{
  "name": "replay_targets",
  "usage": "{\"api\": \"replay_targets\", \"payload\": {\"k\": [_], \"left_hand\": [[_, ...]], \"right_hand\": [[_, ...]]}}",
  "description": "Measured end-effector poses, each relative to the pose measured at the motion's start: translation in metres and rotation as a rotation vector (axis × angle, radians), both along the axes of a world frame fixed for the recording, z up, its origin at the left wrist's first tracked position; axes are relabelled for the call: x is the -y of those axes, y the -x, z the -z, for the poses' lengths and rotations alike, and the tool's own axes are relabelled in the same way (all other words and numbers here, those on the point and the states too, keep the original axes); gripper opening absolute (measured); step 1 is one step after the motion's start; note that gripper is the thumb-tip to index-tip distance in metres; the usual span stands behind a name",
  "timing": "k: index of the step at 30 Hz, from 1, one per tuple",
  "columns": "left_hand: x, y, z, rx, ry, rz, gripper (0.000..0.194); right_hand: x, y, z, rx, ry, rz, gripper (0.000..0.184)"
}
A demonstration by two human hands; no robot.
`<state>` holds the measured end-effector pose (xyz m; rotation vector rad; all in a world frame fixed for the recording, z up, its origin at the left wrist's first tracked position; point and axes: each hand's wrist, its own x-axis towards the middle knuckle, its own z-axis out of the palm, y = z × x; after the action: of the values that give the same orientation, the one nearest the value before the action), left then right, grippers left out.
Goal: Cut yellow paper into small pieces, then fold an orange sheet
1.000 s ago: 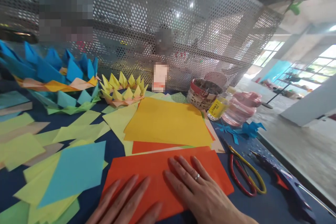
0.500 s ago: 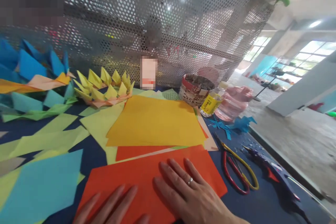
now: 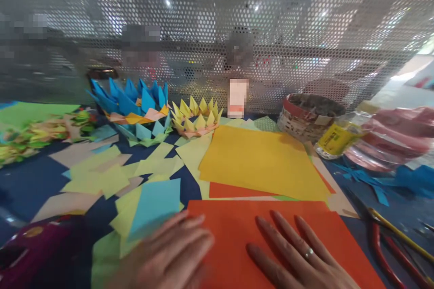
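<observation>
Flat on a sheet of red-orange paper (image 3: 230, 221), my right hand (image 3: 298, 253) has its fingers stretched and spread. A ring sits on one finger. My left hand (image 3: 169, 253) is smeared by motion over the left edge of this sheet, its fingers extended and close together, with nothing seen in them. Beside it lies a light blue paper piece (image 3: 156, 203). Beyond the red-orange sheet rests a stack of yellow paper (image 3: 261, 158). Scissors (image 3: 378, 244) with red and yellow handles lie right of my right hand, partly cut off by the frame.
Folded-paper rings stand behind: a blue one (image 3: 130, 95) and a yellow one (image 3: 196, 115). A round basket (image 3: 294, 122), a yellow-labelled bottle (image 3: 335, 140) and a pink plastic item (image 3: 396, 140) stand right. A blurred purple tool (image 3: 37, 248) lies lower left. Perforated metal panel (image 3: 210, 13) behind.
The view has turned left. My left hand has shifted from lying on the red-orange sheet to its left edge, fingers closer together. My right hand stays flat on the sheet.
</observation>
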<state>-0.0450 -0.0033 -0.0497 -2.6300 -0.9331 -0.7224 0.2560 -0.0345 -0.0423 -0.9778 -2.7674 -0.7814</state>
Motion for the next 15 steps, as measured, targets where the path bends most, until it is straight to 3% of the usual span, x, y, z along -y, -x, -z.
{"api": "replay_targets", "payload": {"k": [2,5,9,15], "left_hand": [[-0.015,0.018,-0.012,-0.002,-0.080,-0.131,0.026],[-0.038,0.044,-0.023,-0.173,-0.043,-0.388,0.041],[-0.057,0.061,-0.023,-0.219,-0.002,-0.446,0.050],[-0.064,0.056,-0.026,-0.165,0.591,-0.621,0.057]], "right_hand": [[-0.001,0.001,0.001,0.000,-0.020,-0.003,0.057],[-0.001,0.002,0.002,0.009,-0.028,-0.004,0.054],[0.003,0.000,0.001,-0.005,0.014,0.002,0.056],[0.007,-0.001,-0.004,0.003,0.104,0.059,0.053]]}}
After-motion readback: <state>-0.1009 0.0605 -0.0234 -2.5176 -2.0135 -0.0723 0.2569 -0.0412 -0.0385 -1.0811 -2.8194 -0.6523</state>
